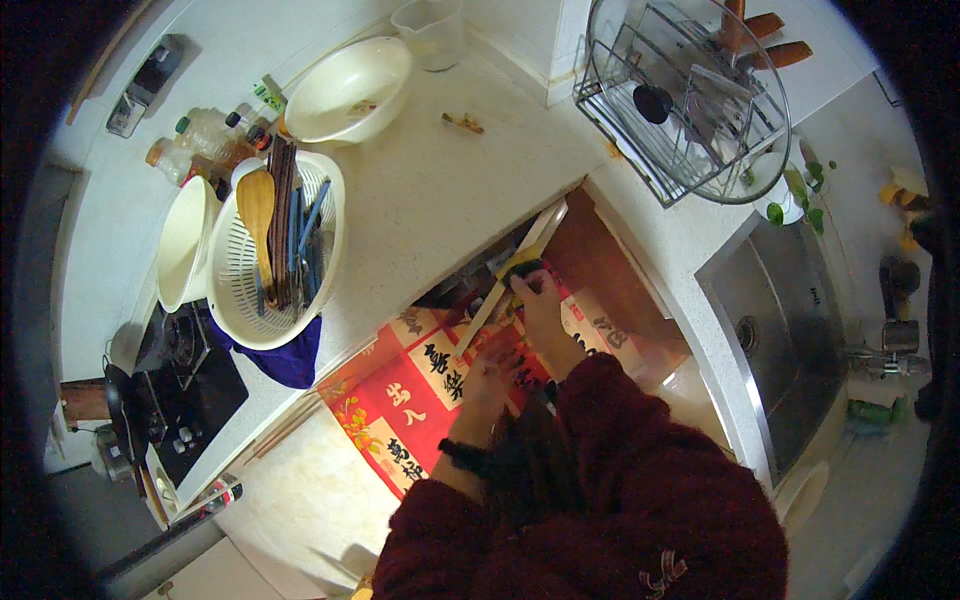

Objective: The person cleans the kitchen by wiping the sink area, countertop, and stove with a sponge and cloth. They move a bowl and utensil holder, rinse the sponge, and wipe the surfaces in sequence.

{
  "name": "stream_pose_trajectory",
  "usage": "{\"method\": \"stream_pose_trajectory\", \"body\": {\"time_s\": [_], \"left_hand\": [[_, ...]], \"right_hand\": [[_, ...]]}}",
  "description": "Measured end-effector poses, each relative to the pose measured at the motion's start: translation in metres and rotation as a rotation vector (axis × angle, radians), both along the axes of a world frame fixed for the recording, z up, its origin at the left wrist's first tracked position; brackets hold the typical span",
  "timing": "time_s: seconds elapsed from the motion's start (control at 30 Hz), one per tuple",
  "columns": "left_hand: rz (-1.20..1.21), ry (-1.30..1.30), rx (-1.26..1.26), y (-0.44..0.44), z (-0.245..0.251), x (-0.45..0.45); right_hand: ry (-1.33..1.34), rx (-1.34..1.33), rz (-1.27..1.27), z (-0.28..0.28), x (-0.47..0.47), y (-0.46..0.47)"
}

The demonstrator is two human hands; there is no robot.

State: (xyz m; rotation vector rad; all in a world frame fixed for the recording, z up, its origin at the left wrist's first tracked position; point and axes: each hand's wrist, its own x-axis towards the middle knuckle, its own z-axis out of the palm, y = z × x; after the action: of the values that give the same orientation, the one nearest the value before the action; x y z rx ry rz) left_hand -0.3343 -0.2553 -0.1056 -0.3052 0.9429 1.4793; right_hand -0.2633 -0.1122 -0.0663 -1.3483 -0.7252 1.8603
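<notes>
My right hand (541,298) grips a sponge (523,265) with a yellow side and a dark scouring side. It holds the sponge against the top of a narrow, pale cabinet door or drawer edge (491,306), which juts out below the worktop. Lower and to the left, my left hand (486,379) is near the same edge, a dark band around its wrist. Its fingers are blurred, and whether they touch the edge or hold anything is unclear. Dark shapes inside the cabinet (466,289) are partly hidden. Beneath both hands lies a red printed mat (386,382) bearing writing.
On the worktop (405,217), a white colander (335,217) holds chopsticks and a wooden spatula (256,202). A cream basin (375,82) stands behind it. A wire rack (660,176) and steel sink (780,315) are right; a black gas hob (202,390) is left.
</notes>
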Motion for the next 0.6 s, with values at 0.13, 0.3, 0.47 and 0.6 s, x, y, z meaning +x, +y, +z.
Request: {"method": "stream_pose_trajectory", "body": {"time_s": [0.13, 0.3, 0.47, 0.6], "left_hand": [[-0.007, 0.610, -0.172, -0.046, -0.009, -0.050], [-0.284, 0.947, 0.187, -0.012, 0.017, -0.054], [-0.232, 0.743, 0.196, -0.017, 0.005, -0.046], [-0.338, 0.578, 0.143, -0.019, 0.028, -0.056]], "right_hand": [[0.164, -0.122, -0.111, 0.009, -0.014, -0.009], [0.236, 0.153, -0.024, -0.080, -0.016, -0.039], [0.312, -0.003, 0.039, -0.047, -0.026, -0.107], [0.267, -0.032, 0.222, -0.045, -0.028, -0.143]]}}
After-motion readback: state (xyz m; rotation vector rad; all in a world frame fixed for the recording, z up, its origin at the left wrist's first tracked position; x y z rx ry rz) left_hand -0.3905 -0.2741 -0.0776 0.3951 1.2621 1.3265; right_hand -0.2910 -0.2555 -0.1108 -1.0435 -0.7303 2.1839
